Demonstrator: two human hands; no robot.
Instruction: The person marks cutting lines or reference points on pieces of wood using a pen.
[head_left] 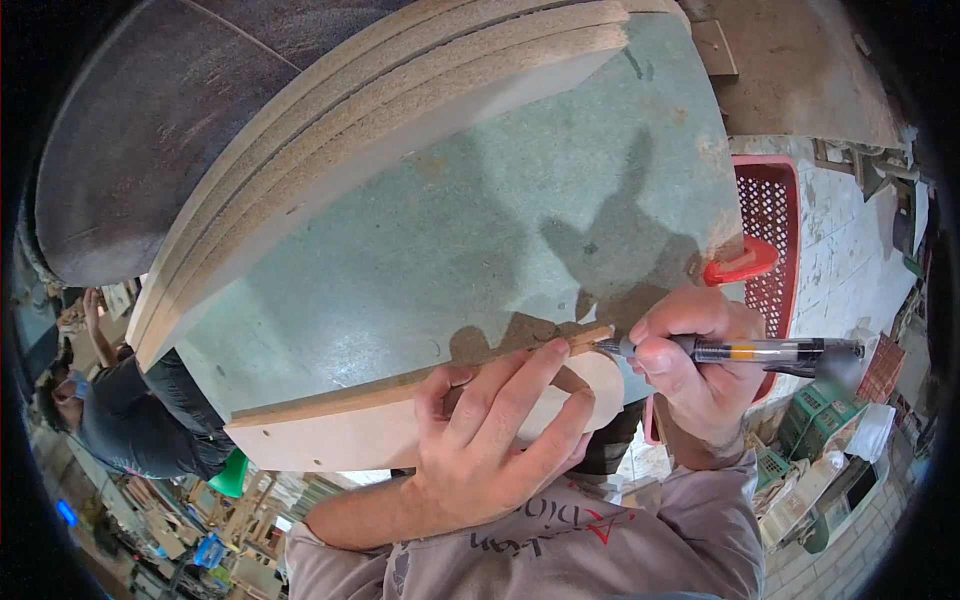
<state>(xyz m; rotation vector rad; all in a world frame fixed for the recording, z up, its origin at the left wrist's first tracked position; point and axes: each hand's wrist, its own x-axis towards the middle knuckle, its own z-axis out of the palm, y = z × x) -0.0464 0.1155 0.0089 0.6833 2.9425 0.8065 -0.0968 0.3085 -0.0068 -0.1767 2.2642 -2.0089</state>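
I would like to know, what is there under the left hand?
Under the left hand is a pale board, seen on both sides of it, with a narrow brown strip along its far edge. The part below the palm is covered; its surface there cannot be seen.

See one left hand (490, 430) and one right hand (700, 365), making two, with one pen (775, 351). Add one other person (140, 415) in view. Count at least three curved boards (300, 150) in the stack, the exact number being hard to tell, plus one pale board (345, 430) with two small holes (318, 462) and one wooden strip (390, 386). Find one green tabletop (400, 220), one red basket (797, 230) and one red handle (742, 263).
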